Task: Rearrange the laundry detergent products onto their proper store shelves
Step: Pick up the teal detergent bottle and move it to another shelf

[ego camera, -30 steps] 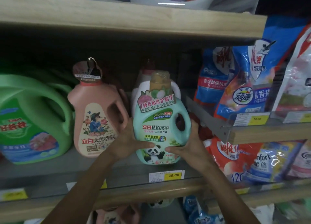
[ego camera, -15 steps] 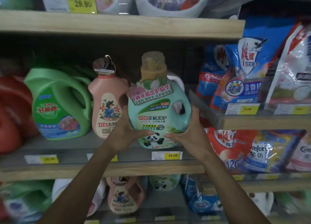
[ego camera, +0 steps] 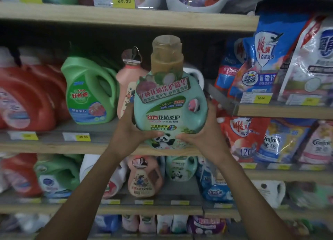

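Judging by its size, that teal detergent jug (ego camera: 169, 112) looks heavy and slick — your left hand (ego camera: 133, 130) and right hand (ego camera: 203, 137) clamp its base, held off the middle shelf (ego camera: 54, 146) — I'd hook the handle

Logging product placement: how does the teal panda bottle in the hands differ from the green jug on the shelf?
The teal panda bottle is held off the shelf by the left hand and right hand; the green jug stands on it. The teal bottle's cap is translucent tan, the jug's green. Both have built-in handles.
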